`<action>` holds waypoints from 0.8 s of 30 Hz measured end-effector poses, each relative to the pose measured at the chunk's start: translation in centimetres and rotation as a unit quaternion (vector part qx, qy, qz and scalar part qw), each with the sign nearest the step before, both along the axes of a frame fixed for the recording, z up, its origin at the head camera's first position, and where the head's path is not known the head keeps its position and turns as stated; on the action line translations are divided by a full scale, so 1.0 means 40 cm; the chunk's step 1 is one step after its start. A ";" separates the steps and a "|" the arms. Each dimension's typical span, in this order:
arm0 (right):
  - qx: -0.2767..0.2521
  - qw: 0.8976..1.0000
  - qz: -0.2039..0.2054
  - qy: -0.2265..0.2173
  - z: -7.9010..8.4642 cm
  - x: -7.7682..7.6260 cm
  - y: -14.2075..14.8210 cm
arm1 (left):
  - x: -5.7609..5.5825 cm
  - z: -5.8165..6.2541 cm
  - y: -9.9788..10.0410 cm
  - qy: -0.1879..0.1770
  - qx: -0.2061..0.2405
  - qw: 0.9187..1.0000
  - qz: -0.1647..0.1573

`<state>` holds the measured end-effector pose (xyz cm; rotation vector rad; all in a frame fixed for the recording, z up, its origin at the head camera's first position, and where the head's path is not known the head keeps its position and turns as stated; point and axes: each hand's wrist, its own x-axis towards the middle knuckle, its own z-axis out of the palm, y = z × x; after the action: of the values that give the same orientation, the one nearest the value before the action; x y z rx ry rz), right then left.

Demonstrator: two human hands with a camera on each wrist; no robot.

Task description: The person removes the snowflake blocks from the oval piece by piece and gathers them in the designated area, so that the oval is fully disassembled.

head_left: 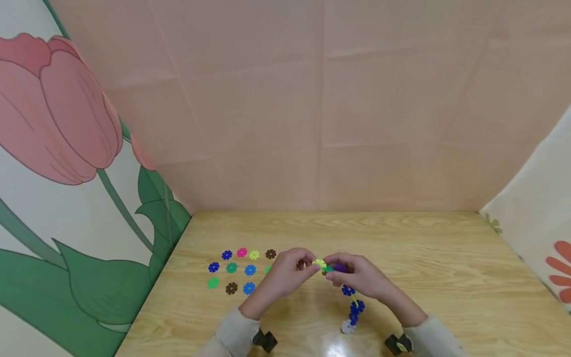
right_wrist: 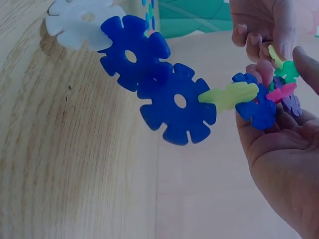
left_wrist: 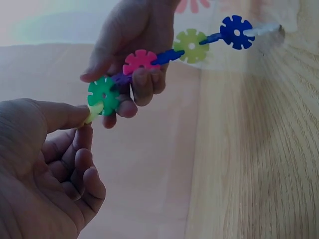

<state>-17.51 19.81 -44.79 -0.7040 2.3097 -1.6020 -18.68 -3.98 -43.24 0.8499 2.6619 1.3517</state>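
My left hand (head_left: pixel 289 271) pinches a yellow notched interlocking disc (head_left: pixel 319 264) between thumb and index finger. That disc touches the edge of a green disc (left_wrist: pixel 103 94); whether it is fully slotted in I cannot tell. My right hand (head_left: pixel 360 275) holds the green end of a chain of interlocking discs, near a purple disc (right_wrist: pixel 291 103) and a pink disc (left_wrist: pixel 141 60). From there the chain hangs through a blue disc (right_wrist: pixel 256 109), a yellow disc (right_wrist: pixel 229 97) and more blue discs (right_wrist: pixel 179 101) to a white disc (head_left: pixel 348 326) at its lower end.
Loose discs in several colours lie in rows on the wooden table (head_left: pixel 178 317), left of my hands, among them a pink disc (head_left: pixel 242 253) and a brown disc (head_left: pixel 231 288). A pinkish cloth (head_left: pixel 267 124) hangs behind the table; a tulip-printed panel (head_left: pixel 80 109) stands on the left.
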 end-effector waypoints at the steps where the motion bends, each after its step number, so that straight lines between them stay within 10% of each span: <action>1: -0.001 1.000 0.002 -0.001 0.000 -0.001 0.001 | 0.000 0.000 0.000 0.001 0.003 1.000 -0.002; 24: -0.005 1.000 -0.022 0.000 -0.006 0.007 -0.021 | 0.007 0.001 0.013 0.007 -0.015 1.000 0.000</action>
<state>-17.22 18.95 -45.04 -0.6592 2.3342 -1.6323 -18.41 -3.45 -43.20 0.8582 2.6852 1.3087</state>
